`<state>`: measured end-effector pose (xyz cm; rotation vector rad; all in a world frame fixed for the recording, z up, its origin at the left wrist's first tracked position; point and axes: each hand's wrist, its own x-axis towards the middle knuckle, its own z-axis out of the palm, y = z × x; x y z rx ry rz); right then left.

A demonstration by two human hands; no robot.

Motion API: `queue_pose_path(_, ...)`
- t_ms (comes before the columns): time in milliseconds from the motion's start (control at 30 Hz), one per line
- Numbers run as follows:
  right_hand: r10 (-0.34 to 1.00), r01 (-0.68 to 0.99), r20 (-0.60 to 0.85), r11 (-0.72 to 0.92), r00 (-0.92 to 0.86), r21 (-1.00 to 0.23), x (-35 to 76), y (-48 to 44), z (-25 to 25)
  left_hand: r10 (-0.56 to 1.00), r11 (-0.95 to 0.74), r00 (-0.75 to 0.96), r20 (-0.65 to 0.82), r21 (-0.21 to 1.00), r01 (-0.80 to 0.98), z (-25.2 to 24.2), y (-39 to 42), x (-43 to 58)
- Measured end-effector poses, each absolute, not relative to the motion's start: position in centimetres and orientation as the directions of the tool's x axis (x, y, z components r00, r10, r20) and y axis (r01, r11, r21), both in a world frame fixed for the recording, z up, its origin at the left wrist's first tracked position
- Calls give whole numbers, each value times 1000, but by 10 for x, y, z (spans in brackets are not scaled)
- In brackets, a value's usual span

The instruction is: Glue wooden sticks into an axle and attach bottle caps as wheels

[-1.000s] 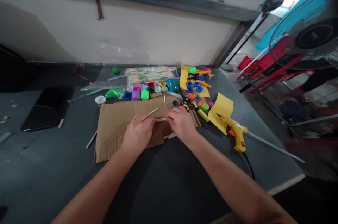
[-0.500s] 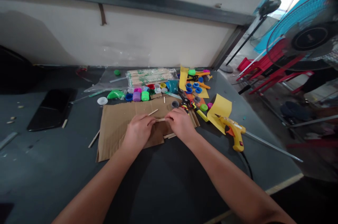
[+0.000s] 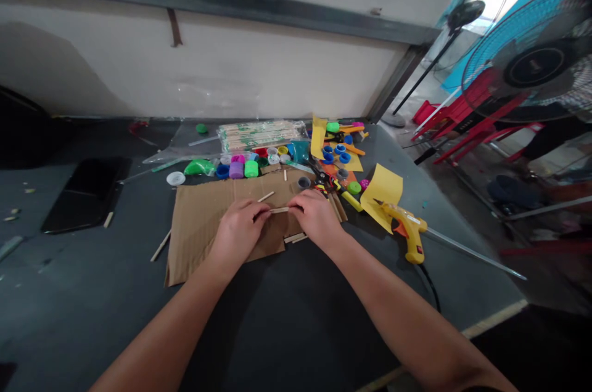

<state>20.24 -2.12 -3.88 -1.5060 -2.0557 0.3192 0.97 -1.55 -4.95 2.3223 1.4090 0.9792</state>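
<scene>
Between my two hands is a short wooden stick point(image 3: 279, 210), pinched at its left end by my left hand point(image 3: 239, 227) and at its right end by my right hand point(image 3: 315, 214). Both hands are closed over a flat piece of brown cardboard point(image 3: 197, 219). Another wooden stick point(image 3: 266, 196) pokes out just beyond the left fingers. Short stick pieces point(image 3: 295, 238) lie by the cardboard's lower right edge, close to my right wrist. Beyond my right hand are red-and-black pliers point(image 3: 325, 181) and a grey bottle cap point(image 3: 304, 182).
Coloured bottle caps point(image 3: 237, 169) and a bag of wooden sticks point(image 3: 261, 135) line the back. At right, a yellow glue gun point(image 3: 409, 228) with a long glue stick lies by yellow paper point(image 3: 383, 191). A black phone point(image 3: 86, 195) lies left. A fan point(image 3: 534, 65) stands beyond the table.
The whole view has shifted slightly, so things sit a little further left. Both hands keep their pinch on the short stick, with hardly any movement.
</scene>
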Motion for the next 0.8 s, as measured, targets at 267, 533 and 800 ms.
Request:
queue_pose_path(267,902,827,342,392,-261,-403,201,-21,-43,761,-614,390,518,381,692,-55,-15,12)
queue_pose_path(533,887,810,360,427,-289,-402,205,-24,-45,775,-583,343,531,390,713,-51,-17,11)
queue_pose_path(800,864,806,425,445,-272,-389,204,-26,-36,841,-503,241,484,536,678,-44,-19,11)
